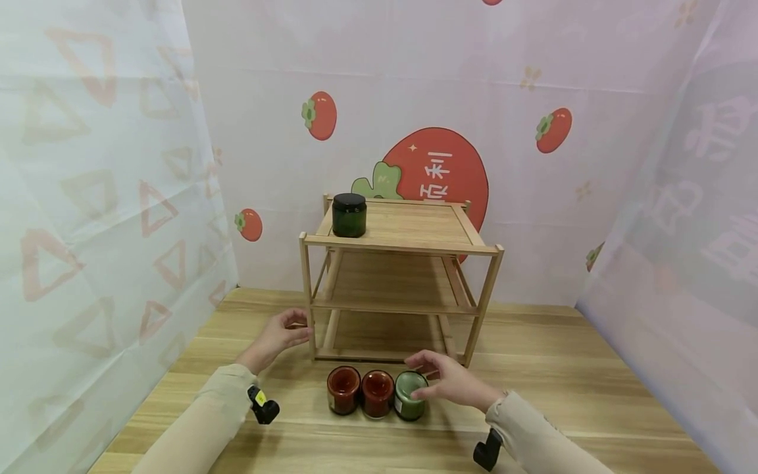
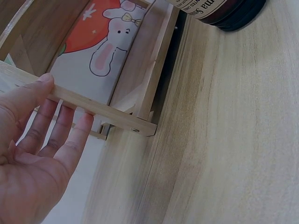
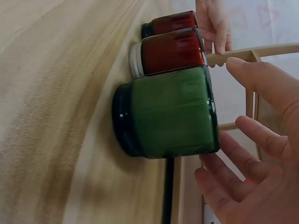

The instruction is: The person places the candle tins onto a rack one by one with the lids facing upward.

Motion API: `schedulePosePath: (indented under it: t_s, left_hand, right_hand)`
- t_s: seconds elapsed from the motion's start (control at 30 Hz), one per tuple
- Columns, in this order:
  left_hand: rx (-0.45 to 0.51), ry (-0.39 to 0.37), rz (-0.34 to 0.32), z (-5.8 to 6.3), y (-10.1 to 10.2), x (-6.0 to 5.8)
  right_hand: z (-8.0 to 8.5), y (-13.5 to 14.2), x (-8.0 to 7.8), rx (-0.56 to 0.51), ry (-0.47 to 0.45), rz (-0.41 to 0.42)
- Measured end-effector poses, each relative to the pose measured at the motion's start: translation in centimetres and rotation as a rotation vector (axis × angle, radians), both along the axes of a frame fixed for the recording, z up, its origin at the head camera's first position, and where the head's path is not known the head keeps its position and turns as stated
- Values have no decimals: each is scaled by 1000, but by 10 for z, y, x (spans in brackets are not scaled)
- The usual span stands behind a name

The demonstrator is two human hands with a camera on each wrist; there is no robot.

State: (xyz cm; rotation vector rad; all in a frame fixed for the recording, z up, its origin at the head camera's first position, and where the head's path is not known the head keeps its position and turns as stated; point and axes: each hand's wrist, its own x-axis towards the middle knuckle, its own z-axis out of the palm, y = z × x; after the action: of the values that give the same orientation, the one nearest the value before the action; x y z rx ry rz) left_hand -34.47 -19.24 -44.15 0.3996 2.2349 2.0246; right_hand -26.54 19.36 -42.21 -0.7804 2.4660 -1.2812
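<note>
In the head view, my left hand [image 1: 283,337] is at the front left post of a wooden three-tier shelf [image 1: 397,305]. Thumb and fingers hold the post [image 2: 100,108] from opposite sides in the left wrist view. My right hand [image 1: 448,380] is beside a green glass jar [image 1: 410,397], thumb and fingers spread about its upper end; whether a fingertip touches is unclear. Left of it stand a red-brown jar [image 1: 377,395] and another red-brown jar [image 1: 343,391]. The right wrist view shows the jars resting on their lids [image 3: 124,120], glass bases up.
A dark green jar with a black lid [image 1: 349,216] stands upright at the left of the shelf's top tier. The wooden table [image 1: 533,368] runs to a printed cloth backdrop [image 1: 260,131] behind. More cloth hangs on the left [image 1: 106,184] and right [image 1: 669,217].
</note>
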Motion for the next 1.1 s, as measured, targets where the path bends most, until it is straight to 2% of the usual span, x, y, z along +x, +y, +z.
schedulePosePath:
  t_s: [0.27,0.7,1.1]
  left_hand:
    - [-3,22,-20,2,0,1]
    - [12,0,-14,3,2,1]
    - [5,6,-21,6,1,4]
  right_hand:
    - [-10,3,0,-1,-12,-8]
    - [-16,-1,4,12,-48,-28]
    - [-22,-2,0,59,18,-10]
